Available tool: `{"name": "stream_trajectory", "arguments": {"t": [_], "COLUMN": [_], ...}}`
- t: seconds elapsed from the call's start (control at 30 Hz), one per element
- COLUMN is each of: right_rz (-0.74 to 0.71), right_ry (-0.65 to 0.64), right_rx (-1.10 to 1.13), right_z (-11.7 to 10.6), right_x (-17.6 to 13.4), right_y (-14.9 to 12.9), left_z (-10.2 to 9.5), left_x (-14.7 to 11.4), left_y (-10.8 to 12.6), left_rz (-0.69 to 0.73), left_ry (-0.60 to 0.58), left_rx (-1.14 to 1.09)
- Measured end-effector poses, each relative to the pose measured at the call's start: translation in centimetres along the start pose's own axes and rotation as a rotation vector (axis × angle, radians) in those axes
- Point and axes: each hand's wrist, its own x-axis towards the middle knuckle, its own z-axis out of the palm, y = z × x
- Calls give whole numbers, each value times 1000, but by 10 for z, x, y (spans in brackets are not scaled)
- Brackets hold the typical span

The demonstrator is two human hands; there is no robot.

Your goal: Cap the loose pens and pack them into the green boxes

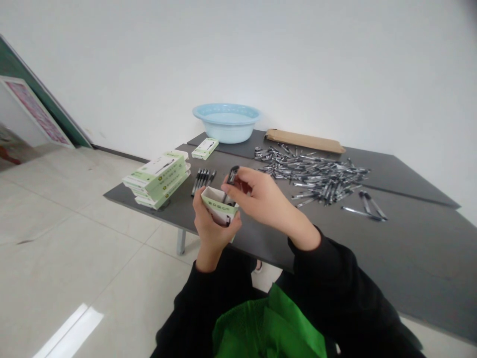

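Observation:
My left hand is wrapped round a small green-and-white carton, tilted with its open top facing up. My right hand pinches black-capped pens over that opening; their lower ends reach into the box, and I cannot tell how many there are. Just behind the carton, several pens lie side by side in a row on the dark table. A large loose heap of pens spreads to the right of my hands.
A stack of green-and-white cartons stands at the table's left edge. Another carton lies farther back, before a light blue basin. A flat brown cardboard piece rests behind the heap. A few stray pens lie to the right.

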Motion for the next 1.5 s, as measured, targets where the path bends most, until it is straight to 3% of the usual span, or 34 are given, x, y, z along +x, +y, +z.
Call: {"name": "stream_trajectory", "arguments": {"t": [0.13,0.3,0.43,0.6,0.73,0.87,1.03,1.2,1.5], "right_rz": [43,74,90,136,252,240,117,176,100], "right_ry": [-128,-8,-9,-94,-144,3,-69,-225,-418], "right_rx": [68,132,99,-51,-296,-443,-418,-478,-665], "right_z": [0,-4,5,51,103,149,183,171,94], "right_x": [-2,-4,5,37,78,116,130,118,42], "right_y": [7,16,38,86,99,103,122,135,147], "left_z": [0,1,-10,-47,-73,-82,-83,-79,-57], "left_x": [0,0,2,12,18,16,14,18,31], "left_y": [-1,0,-3,-19,-32,-39,-42,-45,-28], "left_rz": [32,19,-28,-27,-61,-76,-39,-65,25], "left_ry": [-1,-4,51,179,192,143,79,82,55], "left_rx": [-10,-22,-31,12,28,55,70,26,-1]}}
